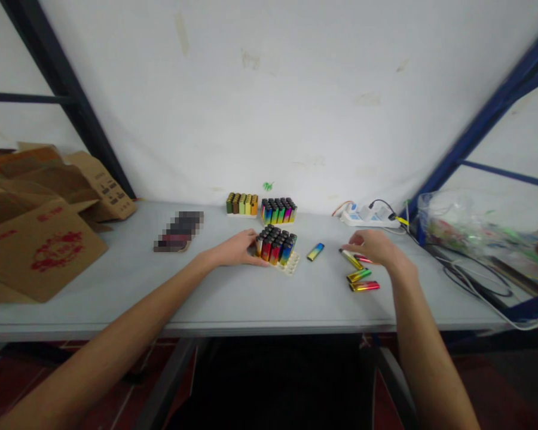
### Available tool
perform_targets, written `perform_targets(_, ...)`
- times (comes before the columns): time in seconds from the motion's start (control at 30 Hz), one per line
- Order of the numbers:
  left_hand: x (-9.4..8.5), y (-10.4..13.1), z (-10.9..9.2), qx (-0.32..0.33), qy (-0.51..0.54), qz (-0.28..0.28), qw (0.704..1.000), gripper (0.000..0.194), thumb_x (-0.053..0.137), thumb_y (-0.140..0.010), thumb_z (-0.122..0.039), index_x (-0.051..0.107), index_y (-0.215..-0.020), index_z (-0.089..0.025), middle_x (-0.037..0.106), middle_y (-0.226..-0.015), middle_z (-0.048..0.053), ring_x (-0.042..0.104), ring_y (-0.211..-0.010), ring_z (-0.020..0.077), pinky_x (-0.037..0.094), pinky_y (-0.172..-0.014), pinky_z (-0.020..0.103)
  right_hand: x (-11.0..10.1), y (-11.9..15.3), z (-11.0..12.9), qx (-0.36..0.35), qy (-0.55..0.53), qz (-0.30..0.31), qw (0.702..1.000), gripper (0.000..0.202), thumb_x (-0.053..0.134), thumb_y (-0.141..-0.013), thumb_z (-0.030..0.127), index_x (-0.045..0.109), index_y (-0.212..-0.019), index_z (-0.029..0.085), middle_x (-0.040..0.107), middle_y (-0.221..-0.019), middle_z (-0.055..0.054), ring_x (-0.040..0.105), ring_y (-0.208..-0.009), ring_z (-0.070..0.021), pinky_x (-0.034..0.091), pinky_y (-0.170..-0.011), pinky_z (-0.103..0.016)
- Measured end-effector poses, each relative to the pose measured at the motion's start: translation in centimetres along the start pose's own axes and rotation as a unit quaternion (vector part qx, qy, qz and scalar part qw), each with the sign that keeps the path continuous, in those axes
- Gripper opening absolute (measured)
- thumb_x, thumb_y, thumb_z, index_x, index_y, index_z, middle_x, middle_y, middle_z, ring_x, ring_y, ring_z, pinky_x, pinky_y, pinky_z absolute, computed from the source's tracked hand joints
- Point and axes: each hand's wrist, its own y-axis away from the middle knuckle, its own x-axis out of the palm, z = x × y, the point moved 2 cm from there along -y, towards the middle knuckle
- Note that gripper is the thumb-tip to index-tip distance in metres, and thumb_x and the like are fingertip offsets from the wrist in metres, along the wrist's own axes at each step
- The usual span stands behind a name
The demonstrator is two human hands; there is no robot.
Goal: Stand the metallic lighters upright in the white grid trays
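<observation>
My left hand (241, 247) wraps its thumb and fingers around the left side of a group of upright lighters (275, 246) in metallic red, gold and blue with black tops. They stand in a pale tray with holes (291, 264), whose front right corner shows bare holes. My right hand (373, 246) is over loose lighters at the right, its bent fingers just above a yellow lighter (351, 258); no lighter shows between them. A red lighter (363, 258) lies partly beneath it. Nearer me lie a green-gold lighter (358, 275) and a red-gold lighter (364, 286). A blue-yellow lighter (315, 251) lies between my hands.
Behind stand a block of rainbow lighters (278, 211) and a block of green-to-orange lighters (242, 204). A power strip (371, 217) with cables sits back right. Cardboard boxes (40, 251) fill the left; a blurred-out flat object (179, 232) lies nearby. A plastic bag (452, 218) is at right.
</observation>
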Motion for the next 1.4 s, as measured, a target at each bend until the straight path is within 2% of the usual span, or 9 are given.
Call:
perform_targets(0.1, 0.0, 0.0, 0.0, -0.006, 0.006, -0.008, 1.0, 0.067, 0.075, -0.067, -0.085, 0.07, -0.083, -0.02, 0.062, -0.097, 0.007, 0.062, -0.09, 0.0286, 0.053, -0.086, 0.038, 0.8, -0.9, -1.4, 0.021, 0.041, 0.027, 0.999, 0.032, 0.075, -0.092, 0.045, 0.084, -0.097, 0.015, 0.082, -0.097, -0.014, 0.076, -0.086, -0.0256, 0.052, -0.071, -0.029)
perform_targets(0.27, -0.2, 0.1, -0.1, 0.005, 0.007, -0.001, 1.0, 0.066, 0.075, -0.07, -0.084, 0.073, -0.087, -0.02, 0.062, -0.096, 0.007, 0.062, -0.09, 0.028, 0.053, -0.087, 0.038, 2.7, -2.0, -0.5, 0.005, 0.047, 0.046, 0.998, 0.028, 0.075, -0.091, 0.038, 0.084, -0.103, 0.014, 0.079, -0.109, -0.018, 0.074, -0.101, -0.0288, 0.053, -0.085, -0.032)
perform_targets(0.43, -0.1, 0.1, -0.1, 0.007, 0.007, -0.002, 1.0, 0.067, 0.074, -0.071, -0.084, 0.073, -0.089, -0.02, 0.062, -0.097, 0.007, 0.062, -0.09, 0.028, 0.054, -0.086, 0.038, 2.9, -1.9, 0.6, -0.054, -0.115, -0.004, 0.992, 0.024, 0.071, -0.093, 0.038, 0.074, -0.099, 0.015, 0.077, -0.109, -0.016, 0.074, -0.099, -0.0252, 0.055, -0.085, -0.032)
perform_targets(0.6, 0.1, 0.0, 0.2, -0.008, 0.004, -0.011, 1.0, 0.068, 0.076, -0.068, -0.085, 0.072, -0.089, -0.02, 0.061, -0.096, 0.007, 0.062, -0.089, 0.0284, 0.054, -0.085, 0.039, 2.6, -1.0, 2.4, -0.083, -0.359, -0.014, 0.929, 0.043, 0.068, -0.091, 0.061, 0.057, -0.102, 0.021, 0.074, -0.074, -0.004, 0.071, -0.068, -0.0198, 0.056, -0.066, -0.032)
perform_targets(0.77, 0.0, 0.0, 0.1, -0.003, 0.01, -0.003, 1.0, 0.066, 0.076, -0.069, -0.083, 0.072, -0.087, -0.02, 0.061, -0.097, 0.007, 0.062, -0.091, 0.0287, 0.054, -0.087, 0.039, 2.4, 0.0, 6.3, -0.166, -0.494, 0.023, 0.853, 0.056, 0.071, -0.085, 0.07, 0.048, -0.107, 0.024, 0.074, -0.089, -0.003, 0.067, -0.065, -0.0154, 0.056, -0.063, -0.031)
perform_targets(0.87, 0.0, 0.1, 0.0, 0.001, 0.008, 0.008, 1.0, 0.066, 0.075, -0.071, -0.082, 0.073, -0.091, -0.02, 0.06, -0.098, 0.007, 0.061, -0.092, 0.0289, 0.053, -0.089, 0.04, 2.4, 0.5, 8.3, -0.22, -0.504, 0.046, 0.834, 0.056, 0.062, -0.089, 0.074, 0.042, -0.109, 0.026, 0.064, -0.073, 0.005, 0.053, -0.055, -0.0111, 0.044, -0.054, -0.025)
perform_targets(1.03, 0.0, 0.1, 0.1, -0.006, 0.012, 0.008, 1.0, 0.065, 0.076, -0.07, -0.081, 0.073, -0.089, -0.019, 0.06, -0.099, 0.007, 0.061, -0.093, 0.0288, 0.052, -0.089, 0.04, 2.8, 0.9, 10.0, -0.215, -0.453, -0.02, 0.865, 0.05, 0.052, -0.095, 0.072, 0.049, -0.109, 0.024, 0.042, -0.065, 0.01, 0.038, -0.054, -0.0112, 0.031, -0.052, -0.024)
perform_targets(1.17, 0.0, 0.1, 0.0, -0.002, 0.014, 0.003, 1.0, 0.064, 0.077, -0.07, -0.081, 0.074, -0.089, -0.02, 0.061, -0.099, 0.008, 0.061, -0.094, 0.0292, 0.052, -0.089, 0.039, 3.0, 1.2, 11.1, -0.166, -0.339, -0.155, 0.913, 0.054, 0.05, -0.097, 0.067, 0.048, -0.067, 0.021, 0.038, -0.058, 0.005, 0.038, -0.058, -0.0118, 0.028, -0.056, -0.027)
perform_targets(1.4, -0.1, 0.1, -0.2, 0.0, 0.018, 0.002, 1.0, 0.063, 0.077, -0.07, -0.08, 0.073, -0.089, -0.02, 0.062, -0.101, 0.008, 0.061, -0.095, 0.0293, 0.052, -0.091, 0.039, 4.3, 1.6, 13.1, -0.123, -0.334, -0.211, 0.91, 0.049, 0.05, -0.09, 0.05, 0.033, -0.053, 0.024, 0.035, -0.051, 0.004, 0.033, -0.052, -0.0111, 0.025, -0.055, -0.028)
